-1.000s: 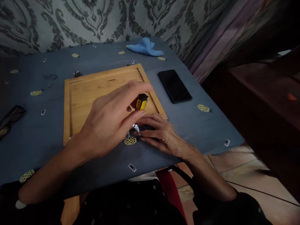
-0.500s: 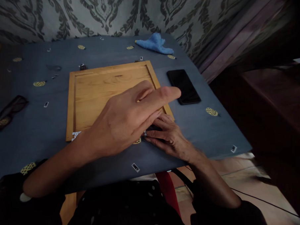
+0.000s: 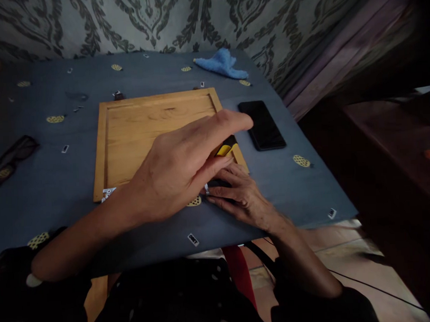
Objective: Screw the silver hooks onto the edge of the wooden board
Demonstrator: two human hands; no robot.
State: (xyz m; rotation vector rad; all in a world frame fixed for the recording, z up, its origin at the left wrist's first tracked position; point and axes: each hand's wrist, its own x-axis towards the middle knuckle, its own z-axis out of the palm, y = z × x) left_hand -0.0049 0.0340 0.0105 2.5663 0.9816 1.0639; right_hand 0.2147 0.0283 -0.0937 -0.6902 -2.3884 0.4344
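Observation:
A framed wooden panel (image 3: 156, 130) lies flat on the blue patterned tablecloth. Over its lower right part is my left hand (image 3: 179, 167), its fingers closed round a yellow and black tool handle (image 3: 226, 146); the tool's lower end is hidden. My right hand (image 3: 241, 193) rests at the panel's lower right corner, fingers bent against a metal hinge (image 3: 206, 189), which is mostly covered. Another metal hinge (image 3: 108, 193) shows at the lower left corner, partly behind my left forearm.
A black phone (image 3: 262, 125) lies right of the panel. Behind it is a blue cloth (image 3: 223, 64). Dark-framed glasses (image 3: 13, 160) lie at the far left. Small dark pieces (image 3: 118, 96) sit by the panel's back edge. The table's right edge (image 3: 322, 168) slants toward me.
My left hand has turned and its fingers have shifted slightly left, so the yellow and black handle now shows. My right hand stays nearly where it was.

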